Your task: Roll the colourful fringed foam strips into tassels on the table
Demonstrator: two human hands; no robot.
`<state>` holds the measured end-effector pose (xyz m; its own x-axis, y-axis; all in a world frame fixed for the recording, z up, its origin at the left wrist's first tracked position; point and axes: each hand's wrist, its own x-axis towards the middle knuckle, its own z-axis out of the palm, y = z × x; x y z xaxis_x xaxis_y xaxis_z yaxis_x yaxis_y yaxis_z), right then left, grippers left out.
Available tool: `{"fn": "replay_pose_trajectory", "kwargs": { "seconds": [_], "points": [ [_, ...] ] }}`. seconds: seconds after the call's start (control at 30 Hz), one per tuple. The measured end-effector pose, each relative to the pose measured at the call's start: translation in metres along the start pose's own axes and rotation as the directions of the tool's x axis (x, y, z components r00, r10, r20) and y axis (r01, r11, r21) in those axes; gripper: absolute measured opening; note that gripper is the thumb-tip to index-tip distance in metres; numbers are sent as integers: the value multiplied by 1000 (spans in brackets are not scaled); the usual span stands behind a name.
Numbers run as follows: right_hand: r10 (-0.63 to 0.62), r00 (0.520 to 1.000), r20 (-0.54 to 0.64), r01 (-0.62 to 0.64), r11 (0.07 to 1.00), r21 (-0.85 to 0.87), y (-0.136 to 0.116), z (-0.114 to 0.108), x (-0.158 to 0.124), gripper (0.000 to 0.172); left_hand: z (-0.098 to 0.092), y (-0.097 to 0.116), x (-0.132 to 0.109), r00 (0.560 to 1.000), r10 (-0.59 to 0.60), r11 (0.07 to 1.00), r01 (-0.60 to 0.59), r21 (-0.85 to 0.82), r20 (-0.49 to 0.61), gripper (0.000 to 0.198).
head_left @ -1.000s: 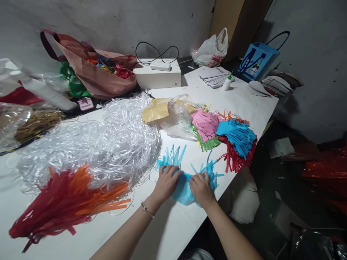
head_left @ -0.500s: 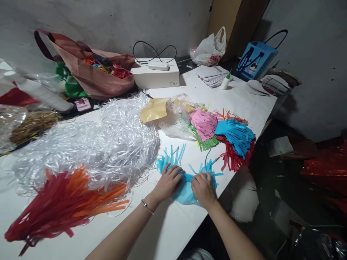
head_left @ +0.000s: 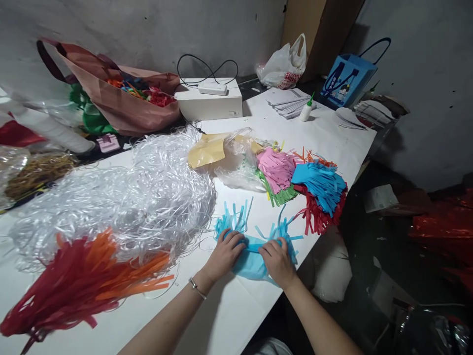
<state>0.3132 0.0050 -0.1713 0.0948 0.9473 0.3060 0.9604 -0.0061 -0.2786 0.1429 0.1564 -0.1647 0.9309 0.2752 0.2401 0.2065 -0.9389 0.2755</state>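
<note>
Pinching a light-blue, fringed tissue-paper sheet (head_left: 250,267) along its folded band, our left hand (head_left: 228,250) and right hand (head_left: 276,260) curl over it near the white-topped table's (head_left: 244,303) front edge. Leftward sprawls a glossy tangle of white strands (head_left: 155,182); beyond, rightward, lie multicoloured paper tassels (head_left: 312,178). Our sheet looks thin and soft, narrow strips splaying at both ends.
</note>
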Motion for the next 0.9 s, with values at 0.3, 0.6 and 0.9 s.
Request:
{"fn": "replay_pose_trajectory", "kwargs": {
  "seconds": [0.3,0.6,0.9],
  "points": [
    [246,969,-23,-246,969,31,5,-7,-9,11,-11,4,-4,996,-93,992,92,-88,-8,17],
    [443,892,95,-430,893,-131,-4,-19,17,10,-11,26,8,906,-422,906,422,-32,7,20],
    [323,946,31,-320,945,-70,3,-20,19,15,-11,28,17,971,-234,970,230,74,54,23]
  ]
}}
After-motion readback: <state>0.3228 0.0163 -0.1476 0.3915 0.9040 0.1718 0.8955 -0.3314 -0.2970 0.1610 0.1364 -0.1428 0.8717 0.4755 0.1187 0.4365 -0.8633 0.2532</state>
